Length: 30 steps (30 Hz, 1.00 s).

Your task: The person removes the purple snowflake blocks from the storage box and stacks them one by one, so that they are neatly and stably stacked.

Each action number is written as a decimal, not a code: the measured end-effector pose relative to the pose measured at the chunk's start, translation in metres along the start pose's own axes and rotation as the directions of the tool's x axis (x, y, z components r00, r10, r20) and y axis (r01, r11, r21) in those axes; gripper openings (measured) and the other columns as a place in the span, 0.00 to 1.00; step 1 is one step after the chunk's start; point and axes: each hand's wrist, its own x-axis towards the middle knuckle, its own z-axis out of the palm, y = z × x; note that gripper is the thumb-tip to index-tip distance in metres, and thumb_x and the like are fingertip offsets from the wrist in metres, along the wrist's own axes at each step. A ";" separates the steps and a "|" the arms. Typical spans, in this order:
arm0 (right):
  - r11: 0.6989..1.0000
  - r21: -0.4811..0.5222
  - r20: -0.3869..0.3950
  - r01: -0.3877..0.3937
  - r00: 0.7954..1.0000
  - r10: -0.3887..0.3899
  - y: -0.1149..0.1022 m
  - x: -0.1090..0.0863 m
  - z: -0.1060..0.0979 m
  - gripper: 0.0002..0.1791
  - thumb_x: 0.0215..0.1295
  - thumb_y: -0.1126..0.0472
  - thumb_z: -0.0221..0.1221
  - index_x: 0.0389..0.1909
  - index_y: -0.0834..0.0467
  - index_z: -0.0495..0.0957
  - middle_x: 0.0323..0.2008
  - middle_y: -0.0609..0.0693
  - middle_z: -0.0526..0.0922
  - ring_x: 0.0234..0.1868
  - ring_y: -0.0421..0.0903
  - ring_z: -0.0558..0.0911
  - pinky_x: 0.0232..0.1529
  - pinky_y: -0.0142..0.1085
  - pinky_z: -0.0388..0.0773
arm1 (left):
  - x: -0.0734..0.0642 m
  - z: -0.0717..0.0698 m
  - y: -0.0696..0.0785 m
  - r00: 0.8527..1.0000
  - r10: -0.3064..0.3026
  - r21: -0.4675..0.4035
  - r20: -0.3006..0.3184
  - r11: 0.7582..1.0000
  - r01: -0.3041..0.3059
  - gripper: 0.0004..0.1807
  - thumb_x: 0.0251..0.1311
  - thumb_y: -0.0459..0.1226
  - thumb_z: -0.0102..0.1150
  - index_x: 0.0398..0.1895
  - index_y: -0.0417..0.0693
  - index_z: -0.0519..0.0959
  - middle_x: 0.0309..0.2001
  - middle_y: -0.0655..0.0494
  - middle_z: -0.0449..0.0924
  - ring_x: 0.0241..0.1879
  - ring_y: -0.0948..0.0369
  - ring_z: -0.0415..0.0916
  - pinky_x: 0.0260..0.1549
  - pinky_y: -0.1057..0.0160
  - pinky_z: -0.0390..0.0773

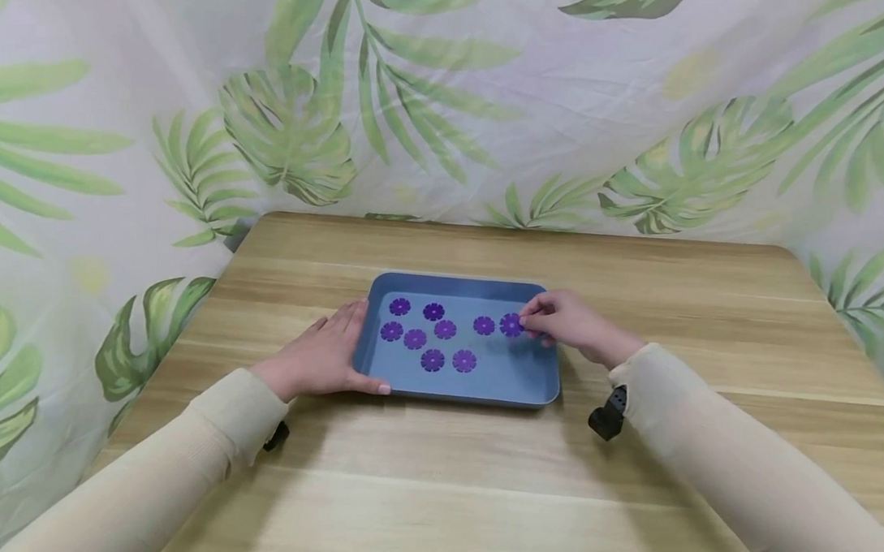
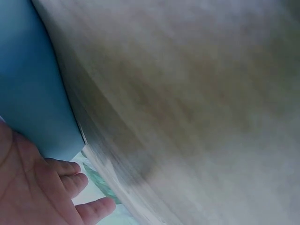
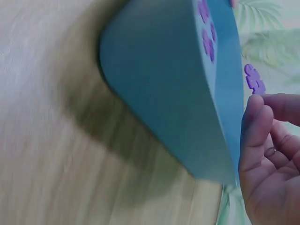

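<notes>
A blue rectangular tray [image 1: 490,392] sits on the table, with several purple notched plastic discs [image 1: 415,339] spread inside it. My right hand [image 1: 571,324] is over the tray's right side, pinching one purple notched disc [image 1: 511,324] between thumb and fingertips. The right wrist view shows that pinched disc [image 3: 254,78] edge-on, raised above the tray rim. My left hand [image 1: 328,353] rests against the tray's left side, fingers extended along it and thumb at the front left corner. In the left wrist view, its fingers [image 2: 96,211] look mostly straight beside the tray wall [image 2: 37,89].
The tray stands near the middle of a wooden table [image 1: 420,488]. Behind the table's far edge hangs a leaf-patterned cloth [image 1: 436,106], which also shows at both sides. A black wrist device [image 1: 609,416] hangs under the right cuff.
</notes>
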 end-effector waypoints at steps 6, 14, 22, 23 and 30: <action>0.986 0.164 -0.060 0.012 0.998 -0.002 0.017 -0.013 -0.028 0.12 0.75 0.70 0.55 0.51 0.75 0.76 0.32 0.49 0.84 0.33 0.38 0.81 0.33 0.30 0.79 | -0.002 -0.002 -0.001 1.000 0.008 0.008 -0.019 1.000 -0.008 0.80 0.45 0.79 0.61 0.81 0.31 0.35 0.82 0.34 0.38 0.80 0.38 0.39 0.73 0.33 0.45; 0.988 0.152 -0.131 -0.041 0.989 0.061 0.047 -0.027 -0.061 0.12 0.78 0.67 0.53 0.52 0.73 0.74 0.35 0.48 0.84 0.34 0.37 0.81 0.34 0.29 0.80 | -0.007 -0.002 0.001 1.000 -0.021 -0.012 -0.018 1.000 0.021 0.78 0.48 0.76 0.63 0.81 0.28 0.37 0.81 0.31 0.38 0.79 0.37 0.39 0.73 0.33 0.44; 0.977 0.193 -0.122 -0.097 0.985 0.122 0.071 -0.037 -0.083 0.10 0.80 0.67 0.49 0.51 0.72 0.72 0.35 0.47 0.83 0.35 0.35 0.81 0.35 0.27 0.80 | -0.006 -0.002 -0.001 1.000 -0.022 -0.012 -0.011 1.000 0.022 0.78 0.49 0.76 0.62 0.81 0.28 0.36 0.81 0.31 0.37 0.79 0.36 0.39 0.73 0.33 0.44; 0.977 0.190 -0.123 -0.101 0.984 0.126 0.074 -0.039 -0.086 0.10 0.80 0.68 0.50 0.51 0.72 0.72 0.35 0.47 0.83 0.35 0.35 0.81 0.35 0.27 0.80 | -0.006 -0.001 -0.001 1.000 -0.020 -0.011 -0.009 1.000 0.020 0.78 0.49 0.76 0.62 0.80 0.28 0.36 0.81 0.31 0.37 0.79 0.36 0.39 0.73 0.33 0.44; 0.974 0.181 -0.115 -0.134 0.981 0.156 0.087 -0.046 -0.097 0.11 0.77 0.69 0.50 0.50 0.74 0.72 0.31 0.45 0.82 0.31 0.34 0.79 0.33 0.26 0.79 | -0.004 -0.001 -0.003 1.000 -0.013 0.017 -0.012 1.000 0.013 0.78 0.49 0.77 0.62 0.80 0.27 0.37 0.81 0.31 0.38 0.79 0.36 0.40 0.73 0.33 0.45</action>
